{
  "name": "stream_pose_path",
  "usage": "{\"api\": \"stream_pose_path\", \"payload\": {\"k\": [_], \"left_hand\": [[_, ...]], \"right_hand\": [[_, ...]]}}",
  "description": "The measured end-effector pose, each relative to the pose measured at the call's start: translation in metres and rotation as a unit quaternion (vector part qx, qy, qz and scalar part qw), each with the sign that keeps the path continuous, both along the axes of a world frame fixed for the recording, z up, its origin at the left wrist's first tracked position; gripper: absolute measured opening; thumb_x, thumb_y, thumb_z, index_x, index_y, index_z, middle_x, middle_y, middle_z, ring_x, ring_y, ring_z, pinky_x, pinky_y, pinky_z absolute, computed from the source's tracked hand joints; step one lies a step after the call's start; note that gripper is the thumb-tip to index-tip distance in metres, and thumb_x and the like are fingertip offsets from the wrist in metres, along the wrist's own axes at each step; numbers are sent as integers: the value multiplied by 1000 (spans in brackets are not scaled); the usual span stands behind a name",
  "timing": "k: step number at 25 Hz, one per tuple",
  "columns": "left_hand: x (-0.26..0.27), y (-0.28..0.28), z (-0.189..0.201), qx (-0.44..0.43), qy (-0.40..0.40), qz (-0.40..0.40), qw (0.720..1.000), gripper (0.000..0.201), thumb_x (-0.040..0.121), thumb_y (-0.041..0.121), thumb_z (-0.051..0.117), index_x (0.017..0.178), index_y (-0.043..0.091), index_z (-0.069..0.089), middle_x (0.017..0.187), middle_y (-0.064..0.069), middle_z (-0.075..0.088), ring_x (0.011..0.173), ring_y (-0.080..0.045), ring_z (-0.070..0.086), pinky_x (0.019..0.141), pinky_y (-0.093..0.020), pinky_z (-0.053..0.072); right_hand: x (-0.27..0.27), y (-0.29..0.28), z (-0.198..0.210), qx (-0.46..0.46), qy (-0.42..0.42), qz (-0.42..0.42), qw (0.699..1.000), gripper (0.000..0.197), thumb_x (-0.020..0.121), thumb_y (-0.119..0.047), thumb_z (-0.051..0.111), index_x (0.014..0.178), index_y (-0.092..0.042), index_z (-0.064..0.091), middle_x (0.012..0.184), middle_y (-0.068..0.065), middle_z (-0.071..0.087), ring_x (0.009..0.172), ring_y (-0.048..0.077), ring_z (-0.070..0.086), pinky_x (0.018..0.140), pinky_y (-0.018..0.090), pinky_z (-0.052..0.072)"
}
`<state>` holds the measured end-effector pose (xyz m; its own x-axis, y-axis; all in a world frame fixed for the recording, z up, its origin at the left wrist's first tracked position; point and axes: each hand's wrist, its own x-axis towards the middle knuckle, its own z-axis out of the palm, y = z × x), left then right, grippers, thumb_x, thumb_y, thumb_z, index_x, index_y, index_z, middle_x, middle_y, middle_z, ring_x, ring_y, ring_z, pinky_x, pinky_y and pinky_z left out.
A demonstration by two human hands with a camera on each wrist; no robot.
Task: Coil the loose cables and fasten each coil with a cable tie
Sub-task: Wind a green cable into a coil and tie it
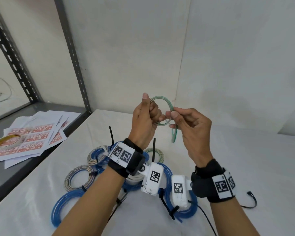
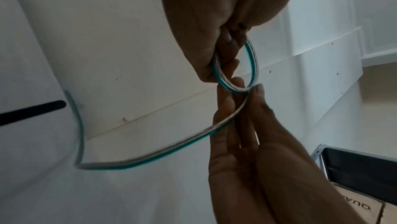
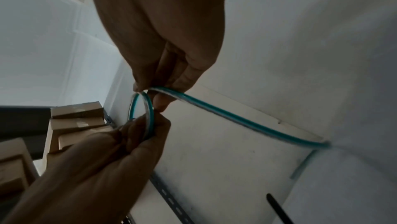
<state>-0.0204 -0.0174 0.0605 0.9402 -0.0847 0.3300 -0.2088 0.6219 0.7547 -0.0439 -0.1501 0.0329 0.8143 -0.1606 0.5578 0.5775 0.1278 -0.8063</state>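
A green-and-clear cable (image 1: 162, 99) is held up in the air above the white table (image 1: 245, 159), bent into a small loop. My left hand (image 1: 147, 116) grips the loop's left side in curled fingers, thumb up. My right hand (image 1: 186, 120) pinches the loop's right side where the cable (image 2: 236, 90) crosses itself, and the loose tail (image 1: 174, 135) hangs down below it. In the right wrist view the cable (image 3: 236, 117) trails away from the pinch. Black cable ties (image 1: 154, 150) stick up from coils on the table.
Several tied coils, blue (image 1: 63, 206) and grey (image 1: 77, 178), lie on the table under my forearms. A loose black tie (image 1: 250, 200) lies at the right. On the grey shelf at the left are printed FRAGILE label sheets (image 1: 32, 142) and a tape roll (image 1: 8, 142).
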Motion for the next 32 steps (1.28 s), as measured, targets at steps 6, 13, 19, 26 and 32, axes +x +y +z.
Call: {"api": "stream_pose_path", "payload": {"k": [6,13,19,26,32], "left_hand": [[6,17,3,163,28,-39,985,49,110,28,34,66,13,45,49,2,29,43,-15,30,70,-36,52],[0,33,13,479,-131,-32,867,45,109,25,41,66,16,50,65,3,34,60,-16,38,62,-29,47],[2,19,6,44,-17,-31,998,42,111,29,32,71,18,35,64,3,16,50,-9,19,55,-24,35],[0,28,2,279,-9,-40,959,43,110,31,38,78,6,55,54,1,36,48,-17,42,79,-43,58],[-5,32,6,389,-106,-15,915,47,111,30,35,67,16,47,59,9,34,56,-15,33,59,-27,45]], "right_hand": [[2,-19,7,-81,-10,-45,996,11,85,-13,78,96,-15,77,90,4,78,80,19,73,63,30,57],[-2,-32,10,-250,-2,-25,968,11,88,-14,77,99,-15,80,92,-7,78,86,16,72,69,45,61],[-2,-7,6,-68,-6,-23,997,21,88,-8,74,109,-14,75,94,4,79,86,23,76,63,29,61],[-1,-27,11,-175,-13,-15,984,21,94,-10,70,111,-22,75,95,-4,78,86,14,73,63,26,57],[0,-28,11,-195,-22,-6,980,17,93,-14,71,108,-21,77,95,-3,78,86,18,74,64,25,58]]}}
